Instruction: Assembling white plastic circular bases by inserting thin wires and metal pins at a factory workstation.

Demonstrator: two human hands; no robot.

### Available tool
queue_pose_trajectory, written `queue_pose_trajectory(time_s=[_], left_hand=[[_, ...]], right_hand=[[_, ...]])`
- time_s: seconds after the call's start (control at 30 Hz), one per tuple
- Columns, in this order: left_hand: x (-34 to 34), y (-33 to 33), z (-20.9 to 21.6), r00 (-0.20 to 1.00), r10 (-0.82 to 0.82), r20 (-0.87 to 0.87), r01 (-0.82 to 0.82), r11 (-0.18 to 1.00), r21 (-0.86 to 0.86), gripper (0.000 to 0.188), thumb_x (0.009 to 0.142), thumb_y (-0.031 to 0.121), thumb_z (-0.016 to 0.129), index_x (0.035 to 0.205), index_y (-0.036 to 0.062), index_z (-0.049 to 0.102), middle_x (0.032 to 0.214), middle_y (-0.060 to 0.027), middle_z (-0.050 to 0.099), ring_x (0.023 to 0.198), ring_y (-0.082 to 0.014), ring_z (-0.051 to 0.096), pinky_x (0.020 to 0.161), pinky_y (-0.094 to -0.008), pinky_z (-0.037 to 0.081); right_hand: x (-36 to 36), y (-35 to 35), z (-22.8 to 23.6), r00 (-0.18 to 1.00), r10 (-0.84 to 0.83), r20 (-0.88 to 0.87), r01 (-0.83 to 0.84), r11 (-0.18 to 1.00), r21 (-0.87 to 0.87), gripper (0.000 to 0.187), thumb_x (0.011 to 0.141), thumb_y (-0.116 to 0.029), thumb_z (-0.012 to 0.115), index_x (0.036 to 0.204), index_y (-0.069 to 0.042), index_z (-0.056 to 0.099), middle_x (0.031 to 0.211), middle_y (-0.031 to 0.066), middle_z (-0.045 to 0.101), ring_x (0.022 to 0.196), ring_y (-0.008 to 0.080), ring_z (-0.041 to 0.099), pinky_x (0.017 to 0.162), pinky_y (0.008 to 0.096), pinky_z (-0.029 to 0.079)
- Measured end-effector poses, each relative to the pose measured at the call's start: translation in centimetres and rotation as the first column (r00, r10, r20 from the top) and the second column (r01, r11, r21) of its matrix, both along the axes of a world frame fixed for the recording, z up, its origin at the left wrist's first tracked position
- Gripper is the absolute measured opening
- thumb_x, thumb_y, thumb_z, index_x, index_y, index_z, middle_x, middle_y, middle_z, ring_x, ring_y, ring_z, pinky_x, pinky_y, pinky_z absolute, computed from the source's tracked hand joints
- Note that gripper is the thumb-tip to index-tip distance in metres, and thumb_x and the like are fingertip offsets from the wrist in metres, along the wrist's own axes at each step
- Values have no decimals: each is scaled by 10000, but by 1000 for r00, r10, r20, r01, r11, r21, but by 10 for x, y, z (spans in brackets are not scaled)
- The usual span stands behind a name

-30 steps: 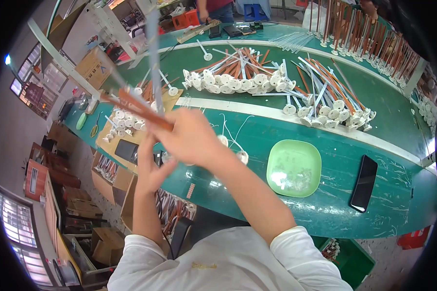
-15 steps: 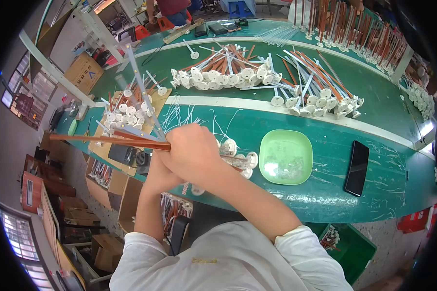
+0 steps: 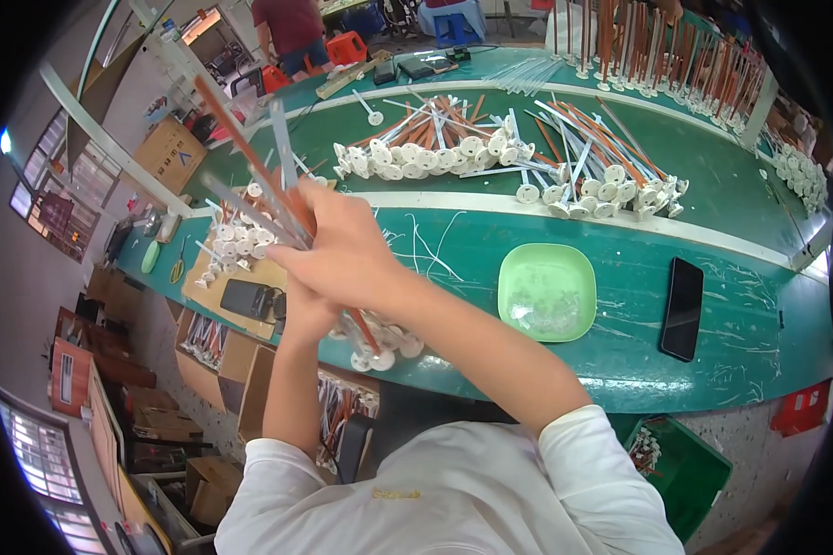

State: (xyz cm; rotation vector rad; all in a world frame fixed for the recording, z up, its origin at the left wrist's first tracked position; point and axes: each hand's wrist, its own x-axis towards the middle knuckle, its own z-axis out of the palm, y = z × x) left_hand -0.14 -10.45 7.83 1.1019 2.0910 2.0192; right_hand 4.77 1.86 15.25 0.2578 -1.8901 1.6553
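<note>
My right hand (image 3: 347, 242) is wrapped round a bundle of thin brown and clear strips (image 3: 241, 139) over the left part of the bench. Just beneath, my left hand (image 3: 309, 310) closes on the same bundle, its fingers partly hidden. The strips fan out toward the upper left, blurred by motion. Their white round bases (image 3: 384, 351) hang below the hands at the bench's near edge. Thin white wires (image 3: 426, 245) lie behind my right wrist. Left of the hands, more white-based strips (image 3: 241, 236) are heaped on a brown board.
A light green square dish (image 3: 546, 294) with small clear bits and a black phone (image 3: 681, 310) lie to the right. Large piles of white-based strips (image 3: 426, 157) cover the raised shelf behind. Cardboard boxes (image 3: 217, 365) stand below at left; a green crate (image 3: 685, 472) at lower right.
The bundle has swung from nearly level, pointing left, to steeply up and left. Its white bases have moved down and left toward the bench edge. Both hands have shifted slightly, still gripping.
</note>
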Motion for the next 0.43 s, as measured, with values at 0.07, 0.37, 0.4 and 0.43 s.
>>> queue_pose_trajectory(time_s=[0.07,0.37,0.4,0.43], left_hand=[[6,4,11,996,-70,48,66,995,81,516,841,36,749,1285,-2,488,1145,-82,643,1037,-164,644,874,-314,527],[-7,12,42,996,-90,3,88,981,173,514,907,102,723,1345,1,474,1290,-99,593,1148,-171,592,953,-337,485],[-4,13,47,997,-75,-1,73,968,240,555,915,137,723,1383,4,456,1347,-100,560,1209,-176,555,1002,-355,456],[-2,13,51,999,11,46,-18,988,156,619,908,181,738,1421,21,430,1369,-89,545,1267,-176,510,1051,-346,412]], right_hand=[[-9,5,13,997,4,-81,-10,997,-74,655,685,-145,801,1237,-77,455,822,155,681,792,324,711,753,394,545],[-13,11,85,920,-93,-380,287,821,493,440,729,-223,756,1061,12,590,863,199,685,823,387,688,770,463,554],[-9,8,92,933,-108,-343,276,826,491,445,729,-222,757,1071,8,591,878,205,685,853,397,689,783,461,558],[-3,7,97,945,-129,-302,270,829,490,450,729,-222,758,1081,4,591,893,211,685,882,406,690,796,460,561]])
